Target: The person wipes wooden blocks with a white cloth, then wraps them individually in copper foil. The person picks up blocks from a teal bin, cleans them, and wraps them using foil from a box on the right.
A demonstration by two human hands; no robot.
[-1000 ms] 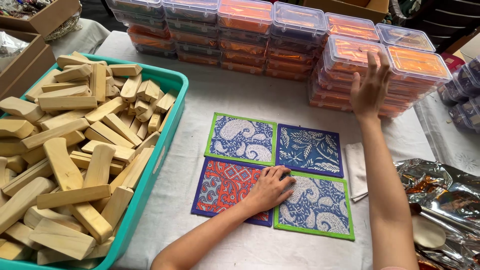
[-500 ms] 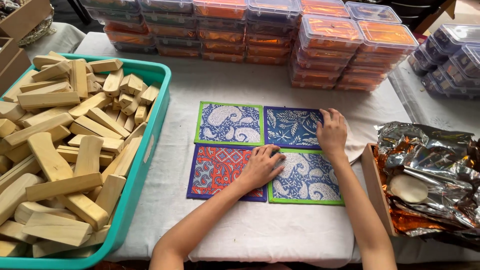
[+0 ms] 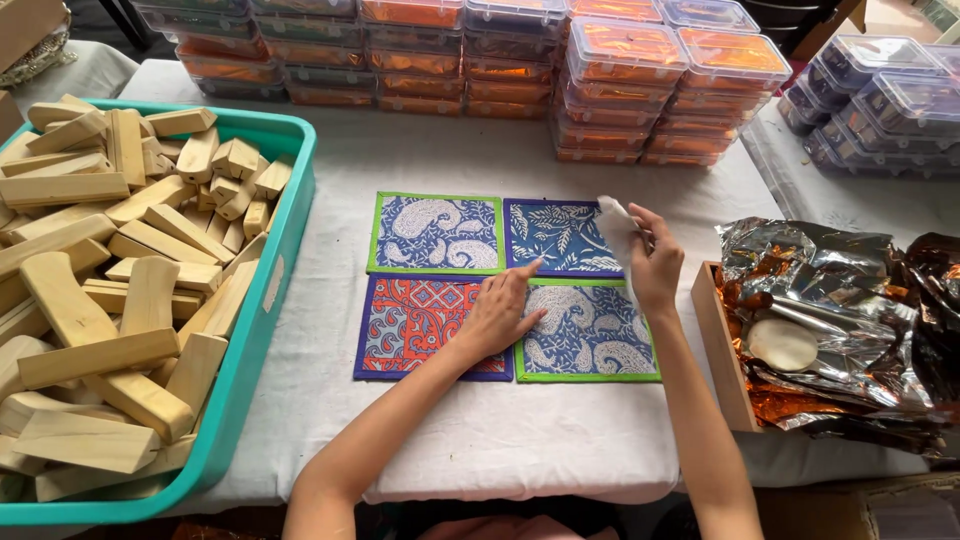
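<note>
White cloth (image 3: 615, 225) now lifted off mats (image 3: 435, 233) by right hand (image 3: 652, 268).

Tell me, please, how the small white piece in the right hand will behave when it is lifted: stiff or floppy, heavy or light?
The white piece looks thin and bends over above the right hand, so it is probably floppy, like cloth or paper. Only a few fingers pinch it, so it is likely very light. It seems unlikely to break.
</note>
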